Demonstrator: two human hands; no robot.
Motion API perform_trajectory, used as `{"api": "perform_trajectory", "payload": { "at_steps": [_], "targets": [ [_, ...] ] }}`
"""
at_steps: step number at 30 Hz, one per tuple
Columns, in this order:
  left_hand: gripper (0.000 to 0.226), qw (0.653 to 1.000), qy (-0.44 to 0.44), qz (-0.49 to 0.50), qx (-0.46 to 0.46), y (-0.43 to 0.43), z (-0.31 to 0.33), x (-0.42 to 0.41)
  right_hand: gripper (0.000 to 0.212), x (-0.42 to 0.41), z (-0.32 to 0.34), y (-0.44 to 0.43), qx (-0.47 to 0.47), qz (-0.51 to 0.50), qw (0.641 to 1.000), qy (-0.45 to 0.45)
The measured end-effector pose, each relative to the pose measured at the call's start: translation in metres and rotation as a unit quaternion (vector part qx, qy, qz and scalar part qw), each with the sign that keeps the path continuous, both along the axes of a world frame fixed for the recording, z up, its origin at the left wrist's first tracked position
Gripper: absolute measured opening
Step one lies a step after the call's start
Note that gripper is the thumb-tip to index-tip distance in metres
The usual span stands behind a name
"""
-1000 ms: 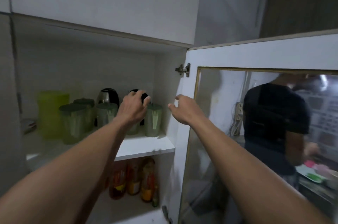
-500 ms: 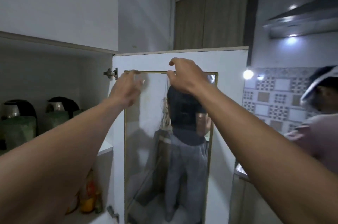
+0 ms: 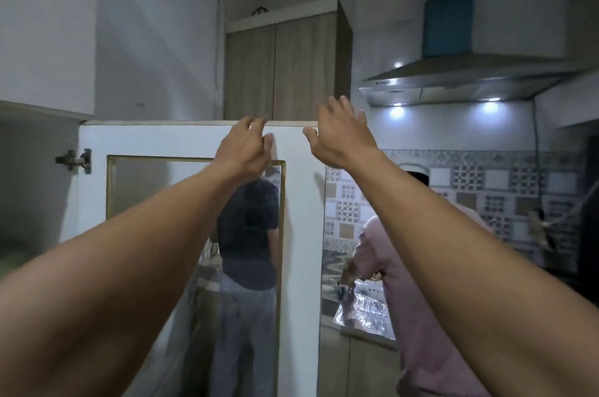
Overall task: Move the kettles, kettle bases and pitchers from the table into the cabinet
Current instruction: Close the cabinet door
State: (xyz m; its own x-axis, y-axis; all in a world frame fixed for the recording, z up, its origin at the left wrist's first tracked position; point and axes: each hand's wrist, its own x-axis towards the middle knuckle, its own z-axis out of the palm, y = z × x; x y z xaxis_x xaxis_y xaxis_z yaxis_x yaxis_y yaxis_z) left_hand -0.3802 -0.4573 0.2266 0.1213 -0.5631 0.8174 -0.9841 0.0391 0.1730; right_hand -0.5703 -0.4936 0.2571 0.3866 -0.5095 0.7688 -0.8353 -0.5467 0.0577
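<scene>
We see the cabinet (image 3: 32, 189) only as a dim hollow at the far left, with a blurred green patch (image 3: 11, 259) low in it that may be a pitcher. Its flat white door (image 3: 194, 140) stands open on a metal hinge (image 3: 74, 160) and has a smooth glass pane (image 3: 155, 195) in thin brass-coloured trim.

Our left hand (image 3: 244, 152) has its fingers curled at the door's top edge; we cannot tell whether it grips. Our right hand (image 3: 340, 140) is spread wide and holds nothing, just past the door's upper corner.

To the right are a steel hood (image 3: 453, 82) and patterned tiles (image 3: 486, 179).

Half a second ago the kettles showed on the shelf and both hands were lower, at the pane's top trim, the right one curled.
</scene>
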Motion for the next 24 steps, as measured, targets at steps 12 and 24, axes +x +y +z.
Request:
{"api": "perform_trajectory", "payload": {
  "at_steps": [12,24],
  "targets": [
    [0.05,0.999,-0.013,0.039,0.031,-0.038,0.003,-0.009,0.031,-0.002,0.009,-0.039,0.108,0.1,0.988,-0.048],
    [0.05,0.993,0.077,-0.058,-0.065,0.083,0.008,-0.036,0.044,-0.021,0.03,0.066,0.113,0.217,0.964,-0.105]
  ]
}}
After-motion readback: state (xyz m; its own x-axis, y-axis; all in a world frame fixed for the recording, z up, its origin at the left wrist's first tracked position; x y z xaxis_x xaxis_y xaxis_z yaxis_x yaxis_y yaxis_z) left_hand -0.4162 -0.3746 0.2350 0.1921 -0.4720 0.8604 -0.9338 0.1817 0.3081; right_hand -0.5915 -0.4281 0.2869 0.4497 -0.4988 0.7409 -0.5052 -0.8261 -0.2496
